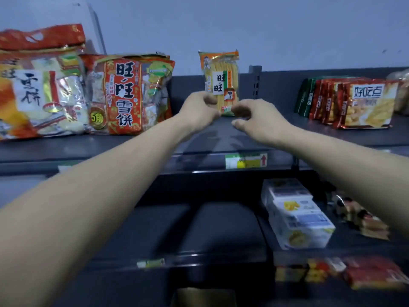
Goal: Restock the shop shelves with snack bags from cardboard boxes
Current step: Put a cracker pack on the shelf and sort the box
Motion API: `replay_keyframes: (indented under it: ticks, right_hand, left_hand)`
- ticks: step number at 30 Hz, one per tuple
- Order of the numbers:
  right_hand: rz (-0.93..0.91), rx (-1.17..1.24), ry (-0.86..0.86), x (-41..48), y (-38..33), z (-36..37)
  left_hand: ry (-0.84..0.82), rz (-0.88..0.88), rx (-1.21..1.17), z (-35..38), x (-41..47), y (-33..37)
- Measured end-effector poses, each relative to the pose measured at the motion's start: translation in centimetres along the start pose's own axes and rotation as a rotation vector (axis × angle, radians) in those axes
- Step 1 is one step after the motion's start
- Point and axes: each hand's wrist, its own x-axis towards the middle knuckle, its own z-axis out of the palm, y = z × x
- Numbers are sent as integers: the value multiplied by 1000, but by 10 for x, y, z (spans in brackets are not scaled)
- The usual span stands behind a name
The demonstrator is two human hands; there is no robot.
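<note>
My left hand point(199, 109) pinches lower left edge of rice cracker bag point(221, 78). Bag upright on top shelf point(132, 145), sitting between both hands. Right hand point(254, 119) just beside bag's lower right corner, fingers curled. Too blurry there, honestly can't tell if it's gripping. Big snack bags point(124, 94) further left on same shelf, red packs point(354, 105) well off right.

The small yellow bag point(220, 83) carries 旺旺 in black on a white panel. Left of it, the red bag point(124, 94) reads 旺旺雪饼, with 5角 in a round badge; farther left, the large bag point(33, 91) shows 雪饼. Right of it, the orange packs point(367, 103) read 好吃点. Below it, the shelf label point(245, 160) bears a red arrow, its print unreadable
</note>
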Motion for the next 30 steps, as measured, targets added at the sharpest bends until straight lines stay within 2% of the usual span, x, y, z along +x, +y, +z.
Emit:
replay_keyframes:
  ticks: [4, 7, 11, 18, 22, 26, 30]
  right_hand:
    - [2, -6, -4, -83, -24, 3]
    - [87, 33, -61, -147, -30, 31]
    - [222, 36, -273, -217, -25, 96]
    - [351, -24, -688, -308, -4, 215]
    - [468, -30, -889, -347, 9, 271]
    - [562, -31, -981, -374, 26, 317]
    - [657, 26, -1004, -390, 46, 355]
  left_hand:
    - [-96, 62, -54, -16, -85, -6]
    - [-179, 18, -54, -18, -146, -40]
    - [-338, -180, -44, -3, -216, -108]
    - [-499, -447, 218, 29, -306, -236]
    - [-613, -617, 270, 46, -346, -290]
    - [-662, -717, 281, 68, -378, -334]
    - [-682, -838, 239, 91, -396, -373]
